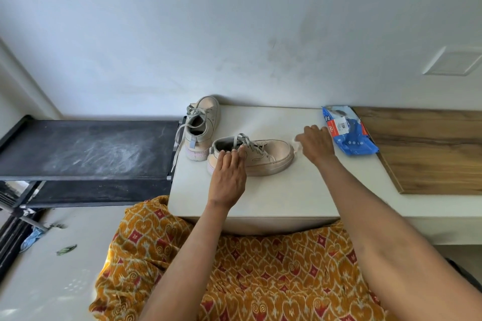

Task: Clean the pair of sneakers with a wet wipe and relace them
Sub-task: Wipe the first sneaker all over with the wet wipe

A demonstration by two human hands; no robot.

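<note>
Two beige sneakers stand on the white table (287,190). The near sneaker (268,156) lies sideways with its toe pointing right. My left hand (229,172) holds it at the collar, fingers curled over the opening by the grey laces. My right hand (315,143) holds a white wet wipe (297,147) against the toe. The far sneaker (203,122) stands behind, toe pointing away, with one lace hanging over the table's left edge. A blue wet wipe pack (349,133) lies to the right of my right hand.
A wooden board (430,148) covers the table's right side. A black shelf rack (86,148) stands to the left, against the wall. An orange patterned cloth (234,268) lies over my lap below the table's front edge. A blue rag and leaves lie on the floor at left.
</note>
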